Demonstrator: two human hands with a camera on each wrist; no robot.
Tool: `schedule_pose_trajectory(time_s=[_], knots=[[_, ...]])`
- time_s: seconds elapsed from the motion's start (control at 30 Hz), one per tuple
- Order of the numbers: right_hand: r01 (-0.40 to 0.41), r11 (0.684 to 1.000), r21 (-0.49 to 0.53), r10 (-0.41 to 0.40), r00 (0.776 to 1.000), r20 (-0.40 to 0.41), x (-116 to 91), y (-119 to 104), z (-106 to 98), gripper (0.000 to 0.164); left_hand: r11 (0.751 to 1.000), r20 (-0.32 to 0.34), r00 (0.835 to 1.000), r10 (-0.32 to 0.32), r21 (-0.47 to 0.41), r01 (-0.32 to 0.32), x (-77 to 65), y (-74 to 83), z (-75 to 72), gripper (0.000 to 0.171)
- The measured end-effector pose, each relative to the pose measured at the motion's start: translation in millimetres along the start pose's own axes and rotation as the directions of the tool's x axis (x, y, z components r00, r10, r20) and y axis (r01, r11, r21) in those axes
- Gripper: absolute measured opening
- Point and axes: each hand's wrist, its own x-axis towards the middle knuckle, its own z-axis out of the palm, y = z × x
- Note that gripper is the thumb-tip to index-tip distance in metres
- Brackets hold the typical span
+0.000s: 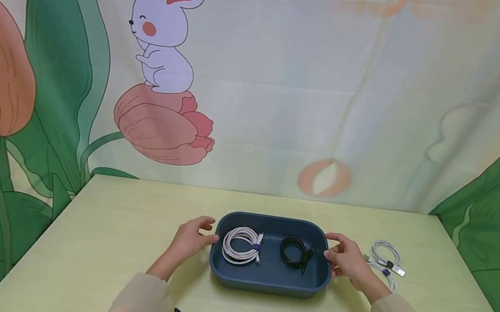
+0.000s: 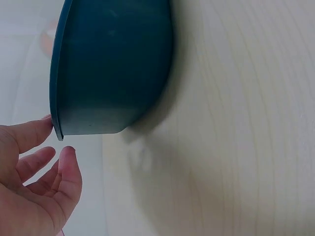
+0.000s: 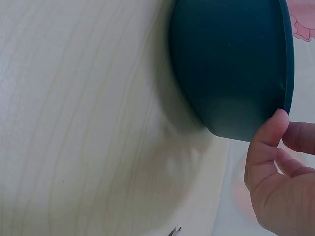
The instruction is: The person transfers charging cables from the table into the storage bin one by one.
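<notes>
A dark blue plastic bin [image 1: 270, 288] with rounded corners stands on the table. Inside it, a coiled white cable [image 1: 232, 257] with a purple tie lies at the left, and a coiled black cable [image 1: 291, 263] at the right. My left hand [image 1: 190, 238] is at the bin's left end; one digit touches the rim, while the other fingers [image 2: 70, 167] are loosely bent, apart from the wall. At the right end, my right hand [image 1: 350, 261] pinches the rim, with a fingertip [image 3: 279, 120] against the outer wall.
Two smaller white cables, an upper one [image 1: 387, 244] and a lower one [image 1: 388, 278], lie right of the bin, partly behind my right hand. The pale wooden table [image 1: 125, 224] ends at a printed curtain [image 1: 263, 99] with a rabbit and tulips.
</notes>
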Motion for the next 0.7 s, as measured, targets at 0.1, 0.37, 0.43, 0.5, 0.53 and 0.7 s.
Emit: schedule_pose_trajectory(time_s=[0.1,0.37,0.43,0.5,0.53,0.7], knots=[[-0.001,1.0,-0.002,0.001,1.0,0.001,0.0,-0.1,0.0,0.046,0.998,-0.001,1.0,-0.014,-0.055,0.014,-0.3,-1.5,1.8,0.041],[-0.004,1.0,-0.003,0.004,1.0,-0.002,0.6,0.4,0.0,0.046,0.978,0.022,0.998,-0.063,-0.197,0.066,-0.4,-2.8,6.3,0.041],[-0.005,1.0,-0.002,0.005,1.0,-0.002,0.6,0.3,0.1,0.046,0.974,0.023,0.997,-0.07,-0.216,0.073,-0.6,-3.0,7.2,0.04],[-0.006,1.0,-0.001,0.006,1.0,-0.002,0.5,0.2,0.2,0.046,0.969,0.024,0.997,-0.078,-0.234,0.081,-0.9,-3.3,7.8,0.039],[-0.005,1.0,0.0,0.005,1.0,-0.001,0.5,0.1,0.2,0.046,0.967,0.024,0.996,-0.082,-0.24,0.085,-0.9,-3.5,8.1,0.039],[0.002,1.0,0.003,-0.002,1.0,0.004,0.2,0.2,0.1,0.046,0.954,0.03,0.995,-0.1,-0.28,0.104,-1.1,-2.7,9.3,0.038]])
